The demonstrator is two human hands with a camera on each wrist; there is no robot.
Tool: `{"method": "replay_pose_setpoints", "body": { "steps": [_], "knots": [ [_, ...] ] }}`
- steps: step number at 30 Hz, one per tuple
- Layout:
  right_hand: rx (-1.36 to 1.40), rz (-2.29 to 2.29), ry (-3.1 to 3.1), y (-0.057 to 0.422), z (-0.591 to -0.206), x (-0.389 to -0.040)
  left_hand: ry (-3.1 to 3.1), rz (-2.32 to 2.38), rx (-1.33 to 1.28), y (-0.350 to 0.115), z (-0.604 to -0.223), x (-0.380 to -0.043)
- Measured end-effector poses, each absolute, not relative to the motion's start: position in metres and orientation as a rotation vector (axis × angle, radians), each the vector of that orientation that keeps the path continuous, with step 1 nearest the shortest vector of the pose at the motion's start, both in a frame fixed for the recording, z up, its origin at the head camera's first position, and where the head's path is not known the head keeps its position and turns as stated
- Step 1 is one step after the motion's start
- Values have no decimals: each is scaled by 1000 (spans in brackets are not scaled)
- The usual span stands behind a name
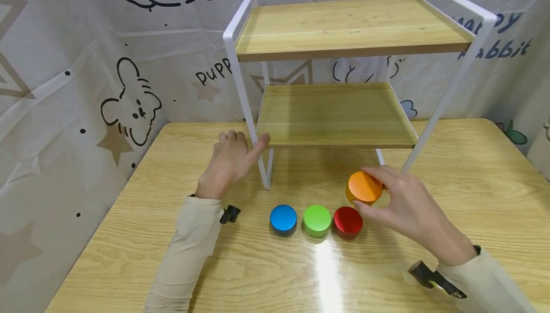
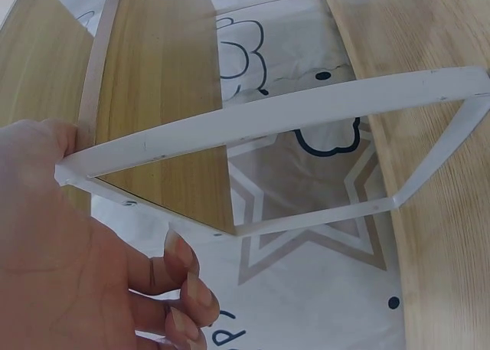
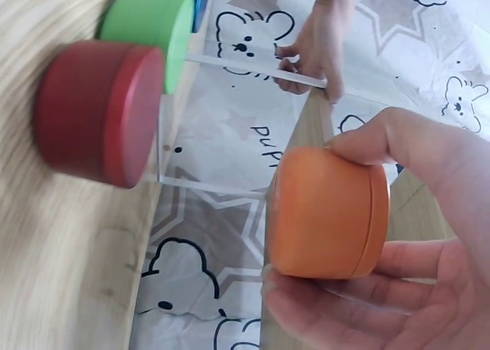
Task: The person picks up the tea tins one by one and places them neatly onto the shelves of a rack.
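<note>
My right hand pinches an orange round tin between thumb and fingers, tilted and raised near the rack's front right leg. A seam circles the tin near one end in the right wrist view. Below it on the table stand a red tin, a green tin and a blue tin in a row. My left hand grips the two-tier rack at its front left post, thumb hooked round by the lower shelf. Its other fingers bend loosely outside the white frame.
The rack's upper shelf overhangs the lower one, on white metal legs. Behind the wooden table hangs a printed cloth with cartoon animals. Black wrist devices sit by both sleeves.
</note>
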State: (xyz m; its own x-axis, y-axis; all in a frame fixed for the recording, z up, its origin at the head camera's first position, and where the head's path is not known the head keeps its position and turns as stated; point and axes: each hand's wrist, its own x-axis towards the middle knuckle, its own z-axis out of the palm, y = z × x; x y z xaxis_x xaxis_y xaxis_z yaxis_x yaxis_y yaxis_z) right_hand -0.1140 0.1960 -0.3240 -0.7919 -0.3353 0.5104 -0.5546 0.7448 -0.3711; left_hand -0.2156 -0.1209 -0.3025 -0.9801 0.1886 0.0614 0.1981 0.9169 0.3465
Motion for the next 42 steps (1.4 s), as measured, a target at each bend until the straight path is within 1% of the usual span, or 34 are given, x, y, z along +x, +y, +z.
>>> {"method": "replay_pose_setpoints", "body": {
  "steps": [15, 25, 37, 42],
  "knots": [
    [629, 835, -2519, 175, -307, -123, -3048, -559, -321, -118, -305, -217],
    [514, 897, -2558, 166, -304, -128, -3054, -542, -332, -116, -304, -218],
    [421, 1227, -2553, 140, -293, -141, -3054, -538, -308, -118, -305, -217],
    [408, 1241, -2556, 126, -288, -148, -3047, -491, -285, -120, -302, -216]
  ]
}}
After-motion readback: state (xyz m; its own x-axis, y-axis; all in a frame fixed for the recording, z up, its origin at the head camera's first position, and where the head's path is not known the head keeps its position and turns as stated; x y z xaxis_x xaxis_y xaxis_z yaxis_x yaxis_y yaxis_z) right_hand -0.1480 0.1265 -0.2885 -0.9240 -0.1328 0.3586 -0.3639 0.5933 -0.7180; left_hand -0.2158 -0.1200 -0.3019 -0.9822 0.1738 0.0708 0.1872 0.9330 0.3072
